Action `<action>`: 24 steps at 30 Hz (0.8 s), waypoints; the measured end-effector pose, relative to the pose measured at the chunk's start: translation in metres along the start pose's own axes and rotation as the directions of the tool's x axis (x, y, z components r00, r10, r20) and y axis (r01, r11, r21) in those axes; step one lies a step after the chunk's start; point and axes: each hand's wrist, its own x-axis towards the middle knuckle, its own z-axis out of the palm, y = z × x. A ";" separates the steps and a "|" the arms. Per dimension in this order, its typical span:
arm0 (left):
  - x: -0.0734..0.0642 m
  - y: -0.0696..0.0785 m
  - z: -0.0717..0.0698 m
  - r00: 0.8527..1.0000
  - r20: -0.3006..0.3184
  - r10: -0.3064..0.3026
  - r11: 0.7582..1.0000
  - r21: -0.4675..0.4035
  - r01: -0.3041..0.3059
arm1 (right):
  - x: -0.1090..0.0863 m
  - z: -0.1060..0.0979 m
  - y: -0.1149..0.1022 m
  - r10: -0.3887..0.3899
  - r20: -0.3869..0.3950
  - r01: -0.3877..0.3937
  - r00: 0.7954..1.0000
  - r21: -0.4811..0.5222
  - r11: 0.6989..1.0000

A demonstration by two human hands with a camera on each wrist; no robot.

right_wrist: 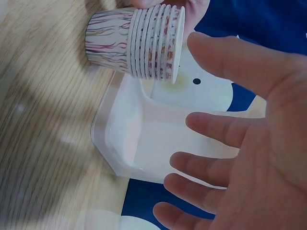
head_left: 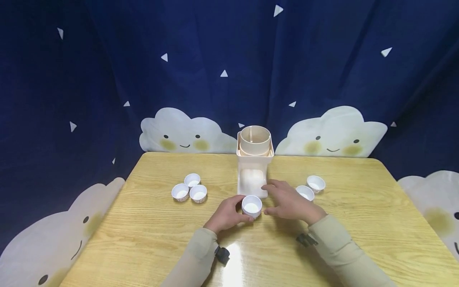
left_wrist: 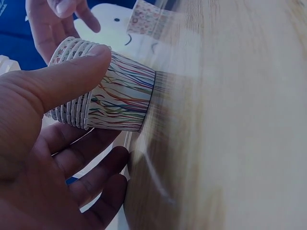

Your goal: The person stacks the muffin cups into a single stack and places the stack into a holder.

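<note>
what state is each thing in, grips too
Nested patterned white paper cups: upright, held
Left grip: pinching them
Right grip: empty, beside them
Three round white paper cups, left: upright, empty
Two round white paper cups, right: upright, empty
Beige plastic stand with cylindrical top: upright, open-topped
Dark blue fabric curtain: hanging

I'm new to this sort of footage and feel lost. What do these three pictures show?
There is no machine at work here: you see a person's bare left hand and right hand. The wide picture is taken from the person's head, looking forward and down; the two close-ups are taken from the left and right wrists. On the wooden table stands a pale stand with a round tube on top. Three cups are grouped to its left, and two cups to its right. The left hand grips a stack of paper cups; the right hand is beside it, holding nothing.
</note>
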 end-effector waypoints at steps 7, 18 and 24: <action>0.000 0.001 0.001 1.000 -0.006 -0.001 1.000 0.007 0.001 | -0.005 -0.004 0.007 0.027 0.009 -0.027 1.000 0.001 1.000; -0.001 0.002 0.001 1.000 -0.005 -0.009 1.000 0.009 0.009 | -0.016 -0.015 0.027 0.092 -0.009 -0.092 0.996 -0.002 0.996; -0.002 0.002 0.001 1.000 -0.010 -0.002 1.000 0.004 0.002 | -0.025 -0.026 0.037 0.127 -0.028 -0.127 0.991 0.012 0.992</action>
